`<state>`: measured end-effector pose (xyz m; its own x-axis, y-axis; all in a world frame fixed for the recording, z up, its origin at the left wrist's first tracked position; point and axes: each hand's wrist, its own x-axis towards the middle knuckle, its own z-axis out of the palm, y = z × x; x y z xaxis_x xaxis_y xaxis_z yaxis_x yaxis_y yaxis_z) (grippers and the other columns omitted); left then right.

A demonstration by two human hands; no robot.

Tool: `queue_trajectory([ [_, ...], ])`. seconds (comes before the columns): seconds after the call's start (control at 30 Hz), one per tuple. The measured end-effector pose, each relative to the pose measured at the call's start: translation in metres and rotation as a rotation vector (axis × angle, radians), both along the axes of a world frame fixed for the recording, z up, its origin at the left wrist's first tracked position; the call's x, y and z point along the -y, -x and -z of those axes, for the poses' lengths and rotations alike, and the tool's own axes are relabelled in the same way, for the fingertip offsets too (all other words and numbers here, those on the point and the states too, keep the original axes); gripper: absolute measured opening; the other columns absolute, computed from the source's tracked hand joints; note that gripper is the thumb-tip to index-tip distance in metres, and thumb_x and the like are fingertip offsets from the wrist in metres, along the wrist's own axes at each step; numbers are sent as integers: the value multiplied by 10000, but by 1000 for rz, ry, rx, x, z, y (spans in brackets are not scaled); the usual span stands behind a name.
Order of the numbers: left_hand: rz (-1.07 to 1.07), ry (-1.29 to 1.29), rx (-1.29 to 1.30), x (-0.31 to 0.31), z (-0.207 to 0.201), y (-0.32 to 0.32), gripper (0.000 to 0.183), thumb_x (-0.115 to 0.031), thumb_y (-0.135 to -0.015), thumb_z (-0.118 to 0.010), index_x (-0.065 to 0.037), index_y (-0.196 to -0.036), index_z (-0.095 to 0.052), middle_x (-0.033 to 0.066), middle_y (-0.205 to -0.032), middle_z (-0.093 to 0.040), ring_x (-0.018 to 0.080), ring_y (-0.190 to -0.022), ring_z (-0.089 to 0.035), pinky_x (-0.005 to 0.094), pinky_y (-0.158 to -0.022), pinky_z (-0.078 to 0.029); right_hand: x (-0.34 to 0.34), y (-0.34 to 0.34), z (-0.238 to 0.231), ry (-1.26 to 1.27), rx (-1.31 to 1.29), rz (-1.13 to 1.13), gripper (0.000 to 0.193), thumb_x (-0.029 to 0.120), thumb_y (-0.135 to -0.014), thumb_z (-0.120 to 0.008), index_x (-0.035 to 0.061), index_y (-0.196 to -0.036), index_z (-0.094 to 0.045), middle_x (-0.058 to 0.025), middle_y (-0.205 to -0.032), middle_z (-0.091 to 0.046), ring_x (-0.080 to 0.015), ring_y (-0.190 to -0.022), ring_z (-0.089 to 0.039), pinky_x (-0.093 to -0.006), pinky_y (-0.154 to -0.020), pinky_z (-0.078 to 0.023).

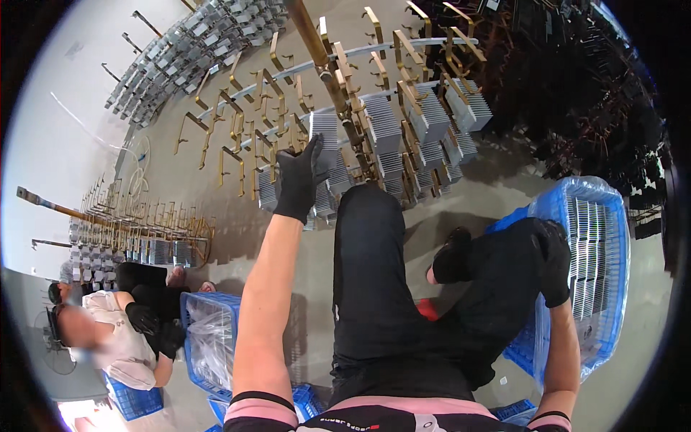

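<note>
My left hand (297,176), in a black glove, is raised to the hanging rack (344,101). Its thumb and fingers grip the edge of a silver finned heat sink (328,133) among the brass hooks. More heat sinks (381,122) hang on the right side and lower part of the rack, while many hooks at the upper left carry nothing. My right hand (553,261), also black-gloved, lies by my bent knee, next to a blue crate (620,266) with rows of heat sinks (590,252) in it. Its fingers blend into the dark trousers.
On the left, a seated person (119,324) in black gloves sits near another blue crate (234,317) lined with clear plastic. Further racks stand at the far left (144,230) and at the back (194,54). Dark hanging racks (590,86) crowd the upper right.
</note>
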<state>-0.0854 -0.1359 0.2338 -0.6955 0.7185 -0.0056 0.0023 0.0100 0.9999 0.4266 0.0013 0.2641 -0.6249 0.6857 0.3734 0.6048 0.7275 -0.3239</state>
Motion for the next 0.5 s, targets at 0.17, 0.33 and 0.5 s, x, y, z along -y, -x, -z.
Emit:
queue_trajectory([
  [0.17,-170,-12,57,4,-23,-26,321,-279,-963,-648,-83,-1198,-549,85,-1049,-405,241,-905,-549,436,-673,-578,-4,-7,2,30,-12,-1,269,120,-908,-630,-3,-1146,-652,-202,-1211,-641,-386,-1186,-567,-469,-1047,-423],
  [0.33,-255,-158,438,38,-24,-49,371,-251,-968,-624,-86,-1287,-533,130,-1192,-469,287,-1025,-567,457,-763,-577,8,8,-11,6,-16,-30,255,116,-916,-617,0,-1141,-647,-206,-1196,-642,-391,-1175,-570,-470,-1042,-426],
  [0.5,-73,90,-997,82,-23,-110,451,-170,-983,-559,-48,-1408,-473,141,-1370,-515,276,-1160,-564,376,-942,-520,31,20,-49,15,-70,-135,269,137,-909,-614,20,-1148,-646,-192,-1146,-652,-392,-1130,-583,-444,-1029,-434],
])
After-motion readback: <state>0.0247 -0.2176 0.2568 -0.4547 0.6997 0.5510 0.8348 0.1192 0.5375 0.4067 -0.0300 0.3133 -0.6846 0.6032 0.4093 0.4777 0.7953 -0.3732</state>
